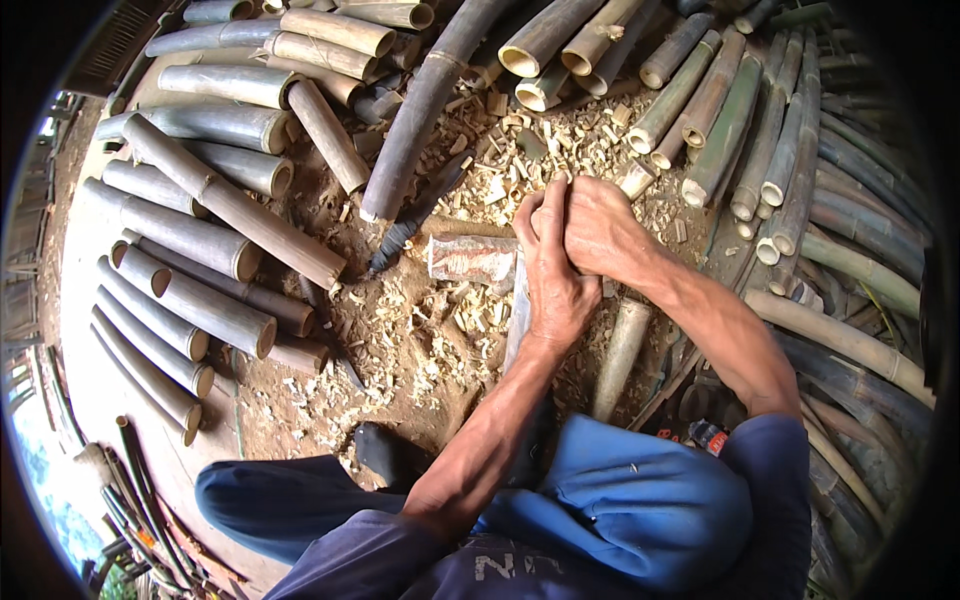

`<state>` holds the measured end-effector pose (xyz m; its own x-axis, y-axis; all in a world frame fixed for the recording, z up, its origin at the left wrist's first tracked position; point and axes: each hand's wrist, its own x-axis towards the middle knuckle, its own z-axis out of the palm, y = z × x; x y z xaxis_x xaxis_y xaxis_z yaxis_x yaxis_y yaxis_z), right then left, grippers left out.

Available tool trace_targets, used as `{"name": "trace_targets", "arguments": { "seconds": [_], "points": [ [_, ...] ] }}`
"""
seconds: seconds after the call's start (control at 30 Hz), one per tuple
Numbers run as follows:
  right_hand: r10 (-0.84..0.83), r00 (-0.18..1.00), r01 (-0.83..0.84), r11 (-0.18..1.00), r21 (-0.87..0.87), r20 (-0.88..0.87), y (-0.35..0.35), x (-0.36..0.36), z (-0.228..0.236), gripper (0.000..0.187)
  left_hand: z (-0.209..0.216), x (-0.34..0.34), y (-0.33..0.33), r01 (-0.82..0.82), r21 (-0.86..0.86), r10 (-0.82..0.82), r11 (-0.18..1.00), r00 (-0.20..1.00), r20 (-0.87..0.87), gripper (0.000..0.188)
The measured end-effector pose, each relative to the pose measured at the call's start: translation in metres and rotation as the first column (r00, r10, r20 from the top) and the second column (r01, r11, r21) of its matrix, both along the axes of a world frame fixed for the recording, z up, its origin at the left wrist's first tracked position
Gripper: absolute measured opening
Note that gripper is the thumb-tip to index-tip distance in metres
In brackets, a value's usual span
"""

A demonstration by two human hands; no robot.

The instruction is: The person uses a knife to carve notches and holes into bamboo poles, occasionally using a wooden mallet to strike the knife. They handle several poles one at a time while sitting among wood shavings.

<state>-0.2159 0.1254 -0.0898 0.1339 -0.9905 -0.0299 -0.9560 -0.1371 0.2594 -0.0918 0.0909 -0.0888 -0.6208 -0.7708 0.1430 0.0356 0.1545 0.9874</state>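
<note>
A: Hands?
B: Left hand (pixel 556 268) and right hand (pixel 600 232) clasped together, fingers closed around the top of a pale split bamboo piece (pixel 519 318) standing upright over the chip-strewn dirt ground (pixel 400 345).
A: Nearby?
B: Grey cut bamboo tubes (pixel 200 240) stacked left; dark-handled knife (pixel 412 215) lying near.

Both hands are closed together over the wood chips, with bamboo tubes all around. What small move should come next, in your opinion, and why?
Probably a short push downward. The left hand and right hand are clasped together above a pale slender bamboo piece, over the light wood chips. What they grip is hidden, so this is only a guess.
</note>
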Motion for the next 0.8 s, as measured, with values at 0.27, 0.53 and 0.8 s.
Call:
{"name": "trace_targets", "arguments": {
  "seconds": [0.27,0.53,0.8],
  "points": [
    [-0.63,0.599,0.24,0.73,0.64,0.494,0.075,-0.018,0.031,0.025,0.007,-0.006,0.06,0.389,-0.023,-0.35,0.921,0.853,0.388,0.117],
    [-0.836,-0.436,0.295,0.217,0.93,0.334,0.112,0.051,0.02,0.062,0.026,-0.002,0.039,0.789,0.236,-0.734,0.567,0.353,0.581,0.122],
    [-0.814,-0.199,0.303,0.479,0.824,0.546,0.099,0.075,0.01,0.047,0.016,-0.003,-0.001,0.913,0.397,-0.872,0.099,-0.112,0.476,0.081]
  ]
}}
